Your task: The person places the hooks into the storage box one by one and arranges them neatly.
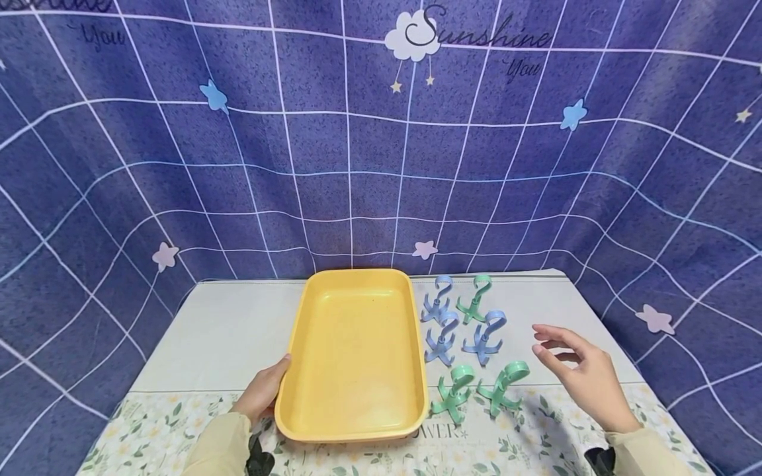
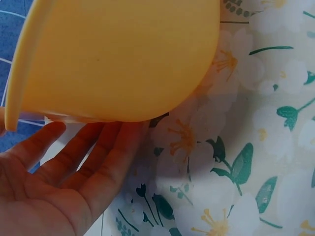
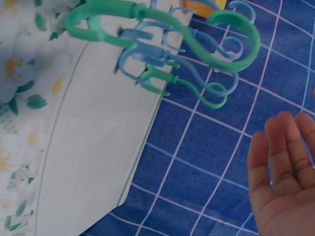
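A yellow tray with a raised rim lies on the table. My left hand grips its left side, thumb at the rim; in the left wrist view the fingers reach under the tray's rounded wall. Right of the tray stand three green and three blue plastic claw hooks, each with a curled top and spread prongs. Nearest me are two green hooks. Behind them are blue hooks and a green hook. My right hand hovers to their right, fingers loosely bent, holding nothing.
A flowered cloth covers the front of the table, and a plain white surface the back. A blue gridded curtain with stars hangs behind and along both sides.
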A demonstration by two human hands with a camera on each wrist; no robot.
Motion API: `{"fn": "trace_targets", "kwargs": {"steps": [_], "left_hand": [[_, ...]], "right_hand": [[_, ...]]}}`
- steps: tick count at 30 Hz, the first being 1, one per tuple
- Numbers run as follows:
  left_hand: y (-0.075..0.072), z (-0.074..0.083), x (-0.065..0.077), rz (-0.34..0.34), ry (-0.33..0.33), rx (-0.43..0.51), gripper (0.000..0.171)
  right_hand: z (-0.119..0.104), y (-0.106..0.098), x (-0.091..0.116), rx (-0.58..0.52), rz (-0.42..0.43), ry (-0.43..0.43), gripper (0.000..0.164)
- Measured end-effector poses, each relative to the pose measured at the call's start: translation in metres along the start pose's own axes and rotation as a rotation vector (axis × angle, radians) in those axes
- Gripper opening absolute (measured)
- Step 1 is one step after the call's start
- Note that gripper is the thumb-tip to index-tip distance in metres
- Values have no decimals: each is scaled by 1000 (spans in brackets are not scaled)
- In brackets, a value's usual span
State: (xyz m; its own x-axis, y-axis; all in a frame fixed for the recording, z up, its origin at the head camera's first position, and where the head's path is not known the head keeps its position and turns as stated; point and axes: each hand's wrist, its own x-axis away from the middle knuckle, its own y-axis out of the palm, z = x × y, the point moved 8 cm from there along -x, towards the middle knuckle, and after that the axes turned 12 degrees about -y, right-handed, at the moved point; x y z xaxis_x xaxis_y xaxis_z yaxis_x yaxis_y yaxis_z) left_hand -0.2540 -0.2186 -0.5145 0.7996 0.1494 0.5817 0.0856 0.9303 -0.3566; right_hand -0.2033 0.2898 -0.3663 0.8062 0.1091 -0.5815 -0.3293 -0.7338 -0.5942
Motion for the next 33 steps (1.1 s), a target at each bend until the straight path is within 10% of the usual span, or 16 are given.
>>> {"fn": "trace_targets", "kwargs": {"steps": [33], "left_hand": [[0,0,3,3,31,2,81]], "right_hand": [[30,34,20,-116,-300,47,31]]}}
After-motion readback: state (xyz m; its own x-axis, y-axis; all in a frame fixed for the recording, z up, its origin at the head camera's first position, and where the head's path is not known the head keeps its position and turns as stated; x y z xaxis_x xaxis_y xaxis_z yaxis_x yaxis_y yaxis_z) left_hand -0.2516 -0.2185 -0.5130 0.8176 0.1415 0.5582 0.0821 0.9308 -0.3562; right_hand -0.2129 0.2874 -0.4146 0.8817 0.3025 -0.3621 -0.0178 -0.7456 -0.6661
